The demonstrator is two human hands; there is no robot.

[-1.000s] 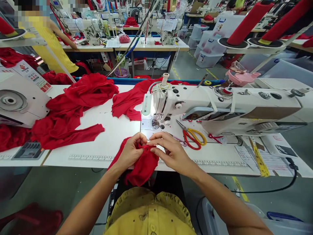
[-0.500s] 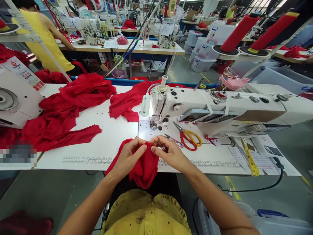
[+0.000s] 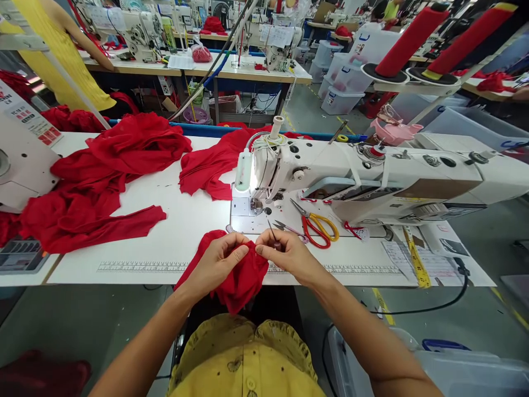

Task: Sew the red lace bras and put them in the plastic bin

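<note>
Just in front of the sewing machine (image 3: 322, 165), a bunched piece of red fabric (image 3: 237, 286) hangs over the table's front edge. My left hand (image 3: 221, 256) is closed, pinching the fabric's upper edge between thumb and fingers. Close beside it, my right hand (image 3: 285, 253) pinches the same edge with thumb and forefinger. A thin, dark, pointed tool (image 3: 271, 230) sticks up from the right hand's fingers; its exact kind is unclear. Scissors with red and yellow handles (image 3: 318, 229) lie right of my hands, with a smaller pointed tool (image 3: 289, 227) beside them.
Heaped red fabric (image 3: 124, 160) covers the table's left part, and another red piece (image 3: 210, 165) lies behind the needle area. A printed ruler (image 3: 140, 267) runs along the front edge. Red thread cones (image 3: 411, 41) stand at upper right. A person in yellow (image 3: 61, 55) is at upper left.
The dark pointed tool in my right hand now stands out more clearly above the fingers. Both hands keep their pinch on the red fabric. The view has shifted slightly.
</note>
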